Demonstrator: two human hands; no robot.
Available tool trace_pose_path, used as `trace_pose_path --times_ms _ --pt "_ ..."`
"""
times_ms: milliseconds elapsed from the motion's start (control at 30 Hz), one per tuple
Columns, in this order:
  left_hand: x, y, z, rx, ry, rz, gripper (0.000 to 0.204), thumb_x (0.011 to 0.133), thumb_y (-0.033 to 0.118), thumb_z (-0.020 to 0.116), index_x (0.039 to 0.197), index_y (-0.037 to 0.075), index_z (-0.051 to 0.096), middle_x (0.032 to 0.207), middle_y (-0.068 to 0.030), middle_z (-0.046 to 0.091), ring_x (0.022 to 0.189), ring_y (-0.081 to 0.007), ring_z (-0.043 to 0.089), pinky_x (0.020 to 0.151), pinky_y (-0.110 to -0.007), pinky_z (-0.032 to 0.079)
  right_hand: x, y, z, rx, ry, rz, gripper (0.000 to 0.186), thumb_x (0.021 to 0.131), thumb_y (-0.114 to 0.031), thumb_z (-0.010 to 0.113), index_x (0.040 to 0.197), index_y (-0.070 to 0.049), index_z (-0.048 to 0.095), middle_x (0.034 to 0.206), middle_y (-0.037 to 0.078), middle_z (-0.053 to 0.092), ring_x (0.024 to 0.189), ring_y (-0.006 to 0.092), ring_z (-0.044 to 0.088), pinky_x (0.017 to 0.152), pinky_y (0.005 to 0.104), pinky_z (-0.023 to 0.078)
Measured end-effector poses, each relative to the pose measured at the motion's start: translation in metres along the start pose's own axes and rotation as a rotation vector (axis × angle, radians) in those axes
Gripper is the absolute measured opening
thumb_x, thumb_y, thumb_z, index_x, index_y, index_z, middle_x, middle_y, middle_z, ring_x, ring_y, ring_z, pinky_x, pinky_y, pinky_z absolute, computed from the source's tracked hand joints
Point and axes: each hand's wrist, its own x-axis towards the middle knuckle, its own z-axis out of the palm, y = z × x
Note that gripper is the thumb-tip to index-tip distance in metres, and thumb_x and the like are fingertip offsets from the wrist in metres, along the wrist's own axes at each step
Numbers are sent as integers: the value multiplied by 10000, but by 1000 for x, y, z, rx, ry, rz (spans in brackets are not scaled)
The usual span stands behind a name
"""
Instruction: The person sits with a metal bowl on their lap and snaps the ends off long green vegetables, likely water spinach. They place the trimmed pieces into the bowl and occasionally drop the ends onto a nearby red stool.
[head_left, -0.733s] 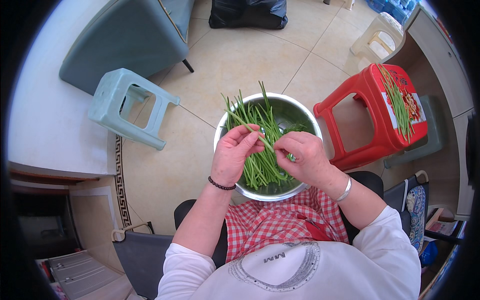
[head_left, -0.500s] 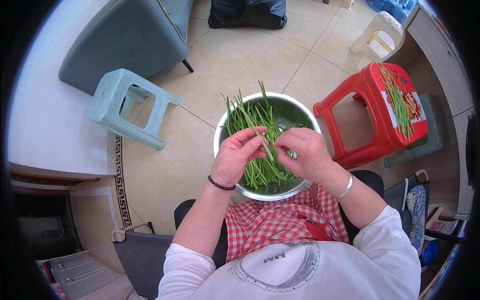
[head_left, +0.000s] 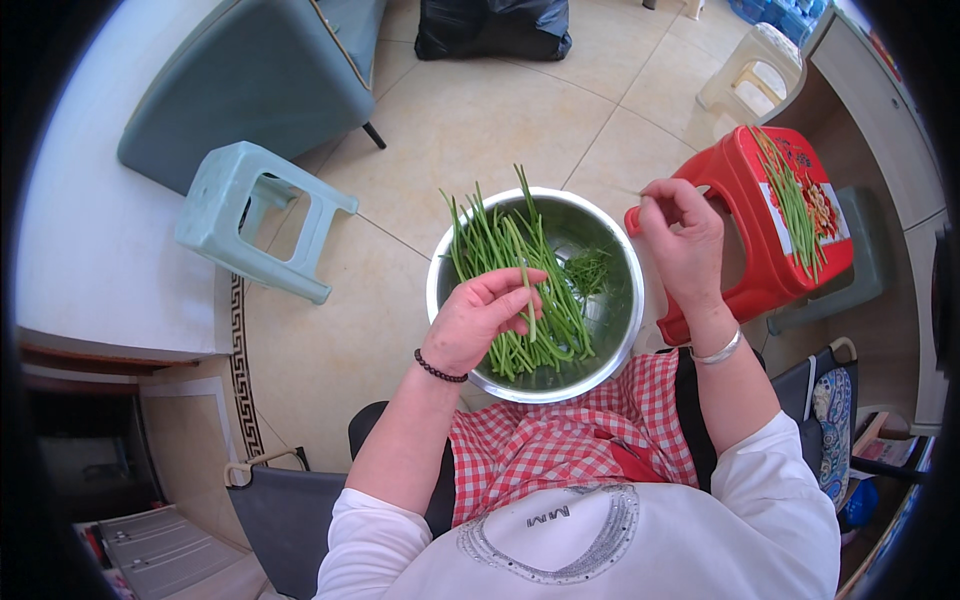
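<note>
My left hand point(head_left: 482, 318) is closed in a pinch on one green stalk point(head_left: 526, 290), which looks like a garlic scape, over a steel bowl point(head_left: 632, 345). Under that hand, a bundle of similar long green stalks point(head_left: 565, 310) lies in the bowl, their tips leaning over the far left rim. A small heap of short dark green pieces point(head_left: 588, 270) rests on the bowl's right side. Off the bowl's right rim, beside the red stool, my right hand point(head_left: 682, 235) is raised with thumb and forefinger pinched. A tiny thin bit shows at its fingertips, too small to name.
On the red stool point(head_left: 700, 200) to the right lie several more green stalks point(head_left: 795, 210). A pale blue stool point(head_left: 225, 215) stands at left, near a blue-grey sofa point(head_left: 260, 90). Farther off are a black plastic bag point(head_left: 492, 28) and a cream stool point(head_left: 755, 75).
My right hand has moved from over the bowl, beside my left hand, to the right past the rim, uncovering the short pieces. My left hand keeps its stalk, now turned more upright.
</note>
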Motion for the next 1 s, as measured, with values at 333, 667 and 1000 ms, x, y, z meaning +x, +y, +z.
trace_pose_path --times_ms 333,667,1000 --pt "4 1 -1 -90 49 11 317 938 108 511 1231 -14 508 977 -63 636 851 -103 598 677 -208 482 -17 9 7 -609 -670 -19 145 825 -145 547 834 -19 619 765 152 626 708 335 619 648 424 494" --pt "6 -3 -10 -265 124 71 263 944 100 497 1181 -8 533 1006 -95 640 864 -136 621 759 -262 533 -43 -14 27 -113 -536 -374 110 728 -56 676 831 -46 641 791 89 613 677 256 621 595 333 505" --pt "8 -6 -10 -330 115 87 247 937 96 505 1160 -6 542 1000 -105 632 886 -173 621 817 -310 541 -51 -14 35 -159 -473 -525 94 704 -56 680 786 -46 635 744 64 602 657 234 611 579 335 492"
